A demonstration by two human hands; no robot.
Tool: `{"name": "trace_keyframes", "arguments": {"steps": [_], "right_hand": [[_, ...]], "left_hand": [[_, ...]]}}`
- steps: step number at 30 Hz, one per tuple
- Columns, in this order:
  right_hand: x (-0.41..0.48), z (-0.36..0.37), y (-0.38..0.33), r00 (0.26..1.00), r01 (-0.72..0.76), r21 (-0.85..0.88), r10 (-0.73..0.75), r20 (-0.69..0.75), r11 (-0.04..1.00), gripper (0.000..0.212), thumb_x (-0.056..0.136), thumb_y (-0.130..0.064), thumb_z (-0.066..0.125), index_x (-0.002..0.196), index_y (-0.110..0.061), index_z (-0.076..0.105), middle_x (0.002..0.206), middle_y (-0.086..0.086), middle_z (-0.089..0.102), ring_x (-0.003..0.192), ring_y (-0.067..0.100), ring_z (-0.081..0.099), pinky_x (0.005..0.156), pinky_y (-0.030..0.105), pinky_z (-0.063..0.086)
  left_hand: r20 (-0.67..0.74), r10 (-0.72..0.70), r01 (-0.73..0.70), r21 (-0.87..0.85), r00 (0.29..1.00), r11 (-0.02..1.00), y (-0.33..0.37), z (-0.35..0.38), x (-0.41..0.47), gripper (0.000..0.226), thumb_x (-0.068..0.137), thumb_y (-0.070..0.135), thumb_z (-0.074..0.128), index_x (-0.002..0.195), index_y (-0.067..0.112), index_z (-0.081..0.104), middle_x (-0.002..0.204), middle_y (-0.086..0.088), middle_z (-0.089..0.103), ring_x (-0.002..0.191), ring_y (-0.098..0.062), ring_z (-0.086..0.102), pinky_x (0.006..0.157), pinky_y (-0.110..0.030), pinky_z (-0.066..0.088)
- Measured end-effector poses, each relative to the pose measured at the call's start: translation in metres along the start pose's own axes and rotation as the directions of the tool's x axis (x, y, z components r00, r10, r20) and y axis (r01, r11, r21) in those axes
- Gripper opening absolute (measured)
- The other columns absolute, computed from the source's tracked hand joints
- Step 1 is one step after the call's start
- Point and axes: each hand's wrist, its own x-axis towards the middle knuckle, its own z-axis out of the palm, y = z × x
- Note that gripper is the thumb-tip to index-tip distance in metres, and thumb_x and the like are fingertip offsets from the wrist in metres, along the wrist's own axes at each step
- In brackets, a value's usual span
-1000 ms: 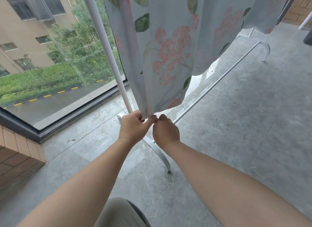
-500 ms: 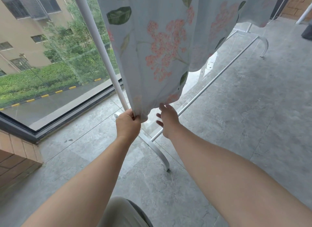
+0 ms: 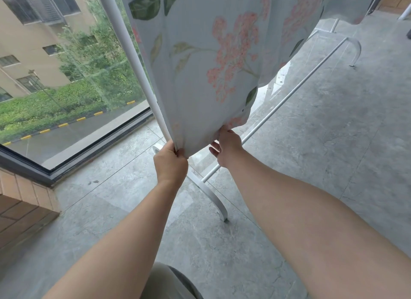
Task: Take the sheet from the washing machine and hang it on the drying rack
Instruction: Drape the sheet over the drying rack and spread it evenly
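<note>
Moved: right hand [image 3: 226, 148] has let go of the sheet [image 3: 200, 65] corner it was pinching beside the left hand [image 3: 170, 165] a second ago and slid off to the right along the hem, so the two are apart now.
Left hand: fingers curled tight round the bottom corner, just beside the drying rack [image 3: 133, 60] upright.
Right hand: loose and spread, fingertips touching the hem from below, not gripping anything.
Sheet: pale blue with pink flowers and green leaves, hanging down off the drying rack, top edge out of frame.
Drying rack: white, curved foot on the grey floor [image 3: 322, 176], low crossbar running back under the sheet.
Window [image 3: 66, 87]: off to the left.
</note>
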Motion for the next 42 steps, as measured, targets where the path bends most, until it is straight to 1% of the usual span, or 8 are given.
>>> {"name": "trace_keyframes", "arguments": {"steps": [6,14,20,23,29,34,39,42], "right_hand": [[0.011,0.009,0.008,0.979,-0.089,0.026,0.082,0.187,0.996,0.024,0.104,-0.03,0.048,0.123,-0.024,0.063,0.119,0.005,0.071,0.091,0.031,0.071,0.078,0.046,0.061],[0.013,0.016,0.013,0.997,-0.041,-0.054,0.044,0.063,0.998,0.019,0.102,-0.034,0.051,0.101,-0.022,0.065,0.118,0.007,0.068,0.106,0.025,0.063,0.064,0.031,0.057],[0.014,0.004,0.002,0.996,0.064,-0.224,-0.075,-0.038,0.972,0.024,0.102,-0.021,0.05,0.087,-0.015,0.067,0.098,0.01,0.067,0.074,0.021,0.06,0.08,0.043,0.06],[0.012,0.003,-0.003,0.997,0.044,-0.238,-0.058,-0.053,0.97,0.02,0.1,-0.014,0.052,0.108,-0.012,0.07,0.107,0.012,0.067,0.084,0.024,0.06,0.083,0.042,0.061],[-0.006,-0.002,-0.021,0.999,-0.038,-0.218,0.03,-0.039,0.975,0.027,0.103,-0.018,0.048,0.126,-0.016,0.062,0.12,0.009,0.065,0.109,0.024,0.064,0.069,0.03,0.059],[-0.011,-0.003,-0.031,0.989,0.128,-0.522,-0.15,0.0,0.843,0.042,0.106,-0.019,0.034,0.142,-0.001,0.047,0.118,0.014,0.054,0.098,0.022,0.048,0.101,0.041,0.049],[-0.053,-0.002,-0.066,0.973,0.186,-0.745,-0.226,0.05,0.64,0.026,0.097,-0.002,0.035,0.105,-0.003,0.06,0.099,0.009,0.06,0.081,0.025,0.054,0.068,0.031,0.048],[-0.097,0.011,-0.12,0.957,0.242,-0.774,-0.274,0.092,0.585,0.023,0.098,-0.005,0.042,0.102,-0.004,0.065,0.104,0.013,0.062,0.094,0.029,0.062,0.073,0.03,0.05]], "left_hand": [[-0.015,-0.002,0.002,-0.057,1.0,0.998,-0.005,0.0,-0.002,0.032,0.085,-0.004,0.054,0.076,0.026,0.06,0.073,0.003,0.071,0.074,-0.011,0.072,0.069,-0.025,0.054],[-0.022,-0.05,0.048,-0.082,0.998,0.995,-0.006,0.007,-0.006,0.023,0.086,-0.003,0.055,0.08,0.018,0.063,0.075,-0.001,0.072,0.074,-0.004,0.07,0.057,-0.004,0.042],[-0.002,-0.093,0.092,-0.067,0.996,0.994,-0.006,0.017,-0.006,0.022,0.087,0.0,0.055,0.079,0.018,0.065,0.075,0.001,0.071,0.078,-0.011,0.07,0.065,-0.018,0.053],[0.024,-0.108,0.109,-0.05,0.994,0.993,-0.003,0.02,-0.004,0.023,0.086,0.003,0.056,0.076,0.021,0.065,0.072,0.005,0.071,0.079,-0.014,0.071,0.071,-0.039,0.059],[0.027,-0.082,0.081,0.061,0.996,0.995,0.005,0.017,-0.009,0.021,0.085,-0.001,0.054,0.075,0.015,0.062,0.072,-0.002,0.066,0.073,-0.022,0.064,0.066,-0.039,0.057],[0.032,-0.059,0.053,0.174,0.998,0.983,0.0,0.018,-0.018,0.016,0.083,-0.005,0.053,0.073,0.007,0.057,0.07,-0.011,0.061,0.066,-0.021,0.051,0.053,-0.021,0.036],[0.143,-0.149,0.089,0.36,0.978,0.929,0.029,-0.008,-0.016,0.014,0.077,0.006,0.051,0.079,0.018,0.056,0.073,-0.001,0.061,0.072,-0.024,0.06,0.057,-0.033,0.05],[0.336,-0.283,-0.012,0.661,0.898,0.75,0.098,-0.053,-0.011,0.021,0.078,0.01,0.057,0.097,0.014,0.064,0.077,0.001,0.06,0.073,-0.023,0.062,0.058,-0.029,0.051]]}}
